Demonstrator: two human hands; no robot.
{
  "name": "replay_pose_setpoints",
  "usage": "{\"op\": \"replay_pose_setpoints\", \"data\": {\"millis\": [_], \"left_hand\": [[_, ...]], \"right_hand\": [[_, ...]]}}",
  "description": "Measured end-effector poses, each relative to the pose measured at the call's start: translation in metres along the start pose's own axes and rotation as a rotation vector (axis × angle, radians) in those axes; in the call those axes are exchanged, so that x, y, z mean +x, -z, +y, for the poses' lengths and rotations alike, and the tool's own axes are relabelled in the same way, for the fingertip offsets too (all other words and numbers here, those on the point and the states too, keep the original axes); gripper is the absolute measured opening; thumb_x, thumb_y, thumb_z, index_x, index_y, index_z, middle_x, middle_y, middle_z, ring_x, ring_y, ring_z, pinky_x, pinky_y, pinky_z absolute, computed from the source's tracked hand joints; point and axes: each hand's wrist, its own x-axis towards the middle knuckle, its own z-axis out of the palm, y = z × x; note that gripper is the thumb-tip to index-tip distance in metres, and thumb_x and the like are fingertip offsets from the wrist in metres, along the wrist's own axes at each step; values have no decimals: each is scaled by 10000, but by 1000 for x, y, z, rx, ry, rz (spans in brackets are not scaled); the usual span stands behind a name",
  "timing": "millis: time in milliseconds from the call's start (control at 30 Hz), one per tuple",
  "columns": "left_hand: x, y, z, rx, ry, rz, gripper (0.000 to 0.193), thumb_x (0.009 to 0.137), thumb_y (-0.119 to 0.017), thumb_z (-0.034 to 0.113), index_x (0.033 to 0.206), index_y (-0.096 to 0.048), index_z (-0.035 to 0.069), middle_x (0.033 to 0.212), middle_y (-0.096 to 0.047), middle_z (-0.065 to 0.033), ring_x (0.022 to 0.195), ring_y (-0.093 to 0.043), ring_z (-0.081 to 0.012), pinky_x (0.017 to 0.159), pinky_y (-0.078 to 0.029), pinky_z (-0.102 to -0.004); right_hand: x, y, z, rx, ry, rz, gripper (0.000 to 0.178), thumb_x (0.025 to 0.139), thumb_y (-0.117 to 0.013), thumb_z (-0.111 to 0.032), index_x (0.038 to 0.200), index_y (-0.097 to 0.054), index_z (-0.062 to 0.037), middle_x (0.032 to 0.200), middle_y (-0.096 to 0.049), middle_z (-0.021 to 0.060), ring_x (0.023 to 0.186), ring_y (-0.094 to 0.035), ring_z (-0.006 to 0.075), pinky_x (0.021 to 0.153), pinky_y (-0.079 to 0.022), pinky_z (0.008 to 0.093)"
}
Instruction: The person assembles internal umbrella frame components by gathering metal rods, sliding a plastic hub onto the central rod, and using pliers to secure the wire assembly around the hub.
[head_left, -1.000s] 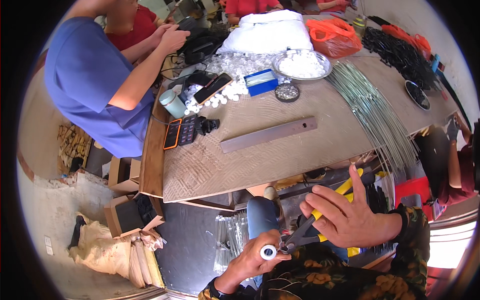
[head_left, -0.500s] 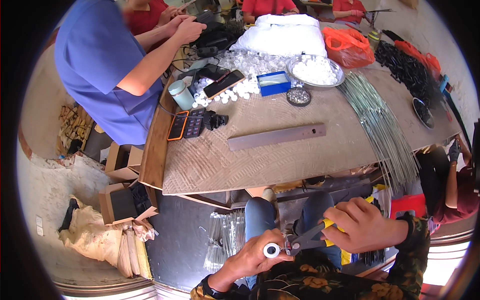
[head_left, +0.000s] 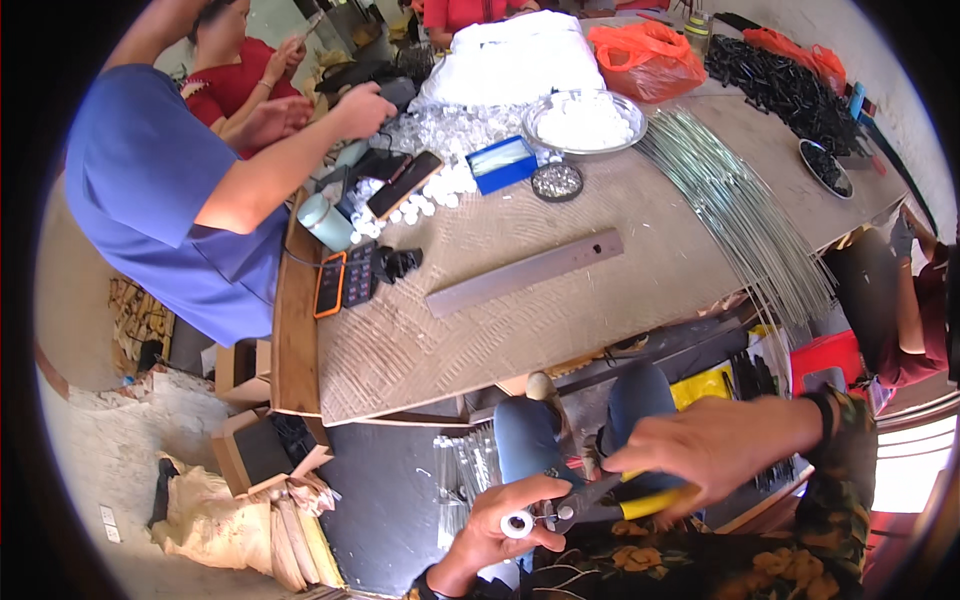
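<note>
My left hand [head_left: 490, 530] is closed, pinching a small white round piece with a hole in its middle [head_left: 517, 524] between thumb and fingers. Just to the right of that piece are the jaws of yellow-handled pliers [head_left: 650, 504], close to a thin metal bit beside my left fingers; whether they touch it I cannot tell. My right hand [head_left: 705, 450], smeared by motion, wraps the pliers' handles from above, with one finger stretched along toward the jaws. Both hands are over my lap, in front of the table edge.
A flat metal bar [head_left: 525, 272] lies on the table [head_left: 400, 370]. Behind it stand a blue box [head_left: 502, 165] and a metal bowl of white pieces [head_left: 585, 122]. Bundled wire rods [head_left: 740, 215] overhang the right edge. A person in blue [head_left: 170, 170] stands at the left.
The view has shifted, so the table sits further left. My right hand has loosened and shifted on the pliers, whose handles now point lower. My left hand still holds the white piece.
</note>
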Motion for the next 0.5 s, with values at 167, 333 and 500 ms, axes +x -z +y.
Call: {"op": "replay_pose_setpoints", "data": {"millis": [167, 333, 500], "left_hand": [[8, 1, -4, -127, 29, -57, 572, 575, -776, 117, 1103, -565, 54, 1023, -605, -86, 752, -600, -192, 675, -455, -275], [23, 10, 5, -58, -75, -403, 593, 588, -766, 127, 1133, -542, 56, 1035, -599, -109, 768, -602, -208, 656, -457, -286], [8, 2, -2, -11, -57, -133, 556, 584, -774, 145, 1092, -564, 69, 1047, -603, -91, 802, -605, -208, 670, -470, -289]], "right_hand": [[-21, -21, -11, -390, 15, 323, 495, 844, -521, -323, 1215, -414, -13, 1014, -561, 157, 685, -582, 205, 594, -494, 304], [-20, -17, 26, 1437, -416, -565, 600, 869, -518, -358, 1312, -279, -32, 1039, -582, 117, 735, -600, 173, 636, -488, 272], [-23, -13, 1, 148, -14, 46, 702, 787, -607, -250, 1353, -225, -87, 1026, -534, 132, 699, -564, 188, 584, -469, 280]]}}
